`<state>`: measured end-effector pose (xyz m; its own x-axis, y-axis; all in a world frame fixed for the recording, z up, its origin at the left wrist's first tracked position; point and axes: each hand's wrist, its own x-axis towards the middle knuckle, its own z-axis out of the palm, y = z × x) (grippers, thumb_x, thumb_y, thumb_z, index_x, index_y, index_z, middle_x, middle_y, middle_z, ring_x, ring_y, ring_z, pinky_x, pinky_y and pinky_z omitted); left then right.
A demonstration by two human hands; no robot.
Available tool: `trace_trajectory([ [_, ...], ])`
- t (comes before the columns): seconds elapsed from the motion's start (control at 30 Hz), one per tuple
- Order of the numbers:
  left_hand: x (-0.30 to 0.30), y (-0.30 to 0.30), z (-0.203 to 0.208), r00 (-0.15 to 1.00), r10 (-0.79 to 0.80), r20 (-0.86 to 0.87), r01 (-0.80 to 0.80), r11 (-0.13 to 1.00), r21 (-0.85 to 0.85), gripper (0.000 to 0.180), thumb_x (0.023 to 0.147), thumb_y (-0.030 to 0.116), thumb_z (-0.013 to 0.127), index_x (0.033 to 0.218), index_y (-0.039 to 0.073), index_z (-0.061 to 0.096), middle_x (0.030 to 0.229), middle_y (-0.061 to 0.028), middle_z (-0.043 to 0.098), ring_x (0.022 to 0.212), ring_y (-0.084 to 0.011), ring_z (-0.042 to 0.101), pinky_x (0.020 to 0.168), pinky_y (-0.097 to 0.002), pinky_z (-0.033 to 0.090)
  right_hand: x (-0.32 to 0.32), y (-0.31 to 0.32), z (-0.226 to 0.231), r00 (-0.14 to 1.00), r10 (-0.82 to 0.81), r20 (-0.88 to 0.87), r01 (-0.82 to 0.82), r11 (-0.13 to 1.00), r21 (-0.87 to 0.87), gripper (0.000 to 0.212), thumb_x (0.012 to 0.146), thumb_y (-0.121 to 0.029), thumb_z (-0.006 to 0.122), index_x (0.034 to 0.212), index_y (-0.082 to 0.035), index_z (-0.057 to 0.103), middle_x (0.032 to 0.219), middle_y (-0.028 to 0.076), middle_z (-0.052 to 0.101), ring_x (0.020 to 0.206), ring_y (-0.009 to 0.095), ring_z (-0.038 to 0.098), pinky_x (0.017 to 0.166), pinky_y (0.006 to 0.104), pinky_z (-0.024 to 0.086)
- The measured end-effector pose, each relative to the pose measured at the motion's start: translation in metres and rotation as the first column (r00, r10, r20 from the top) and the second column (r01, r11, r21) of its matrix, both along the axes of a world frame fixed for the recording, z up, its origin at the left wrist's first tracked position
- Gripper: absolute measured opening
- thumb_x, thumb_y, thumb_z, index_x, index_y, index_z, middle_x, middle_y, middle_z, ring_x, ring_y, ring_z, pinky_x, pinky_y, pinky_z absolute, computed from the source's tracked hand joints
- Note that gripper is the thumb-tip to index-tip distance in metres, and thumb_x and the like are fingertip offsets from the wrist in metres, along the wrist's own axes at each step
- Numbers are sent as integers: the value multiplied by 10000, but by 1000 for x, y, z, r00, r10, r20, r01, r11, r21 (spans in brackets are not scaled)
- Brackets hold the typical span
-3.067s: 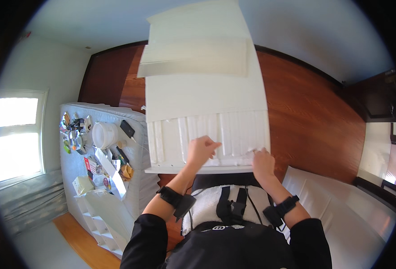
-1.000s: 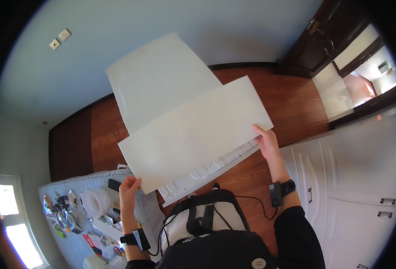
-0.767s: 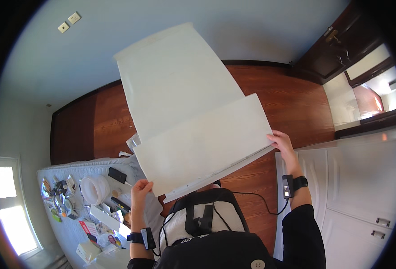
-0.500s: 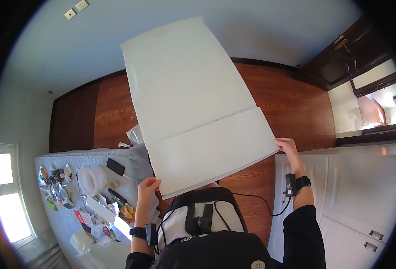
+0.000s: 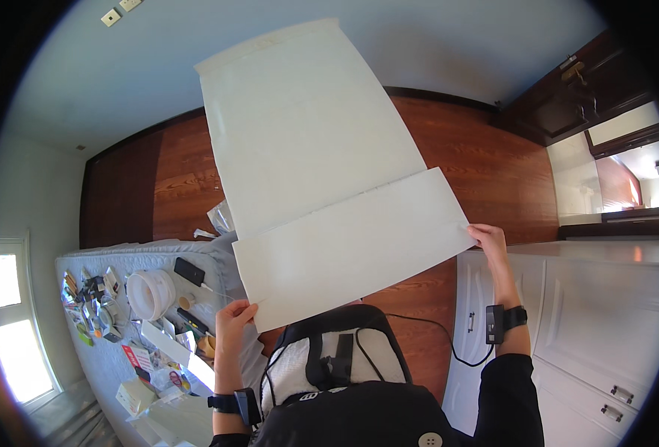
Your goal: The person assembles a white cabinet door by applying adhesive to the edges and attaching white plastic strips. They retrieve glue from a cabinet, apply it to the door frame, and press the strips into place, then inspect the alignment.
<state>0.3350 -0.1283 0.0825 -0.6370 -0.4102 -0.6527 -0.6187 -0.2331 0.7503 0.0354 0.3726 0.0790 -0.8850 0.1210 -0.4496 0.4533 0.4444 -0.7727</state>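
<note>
A long white sheet (image 5: 311, 119) stretches away from me, its far end in front of the pale wall. Across its near end lies a smooth white panel (image 5: 352, 238), slightly wider than the sheet. Whether this panel is a folded-over flap or a separate piece, I cannot tell. My left hand (image 5: 234, 322) pinches the panel's near left corner between thumb and fingers. At its right edge my right hand (image 5: 488, 240) grips the panel the same way. Both hands hold it above the floor, in front of my body.
To my left a grey-covered bed or table (image 5: 95, 365) carries a white bucket (image 5: 150, 295), a black phone (image 5: 188, 271) and several small items. White cabinets (image 5: 605, 320) stand close at right. Reddish-brown wood floor (image 5: 478, 171) shows beneath; a dark door (image 5: 568, 97) stands far right.
The near panel has risen toward me and now overhangs the sheet on both sides. My left hand has moved slightly left and down, my right hand slightly right and up.
</note>
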Motion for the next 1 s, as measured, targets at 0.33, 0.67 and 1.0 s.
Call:
trace_trajectory([
  [0.33,-22,3,-22,1000,16,-5,-16,1000,-20,238,838,136,693,986,-48,668,873,-72,677,774,-131,632,712,-246,505,-14,2,-50,999,-34,21,35,999,-9,237,777,-172,716,933,6,730,762,14,664,663,82,559,592,232,433],
  [0.67,-16,5,-32,998,60,10,-59,997,-54,206,826,123,709,945,-42,676,827,-61,678,742,-124,627,676,-237,501,-13,-5,-52,996,9,85,-6,999,-39,264,810,-205,705,998,-18,720,884,17,684,781,100,593,704,247,456],
  [1.0,-9,6,-47,998,54,20,-53,997,-48,202,833,132,703,951,-31,684,833,-40,668,741,-114,610,685,-232,483,-11,-7,-57,993,-5,115,1,999,41,243,808,-190,706,979,-19,724,761,-23,629,642,63,507,566,224,389],
])
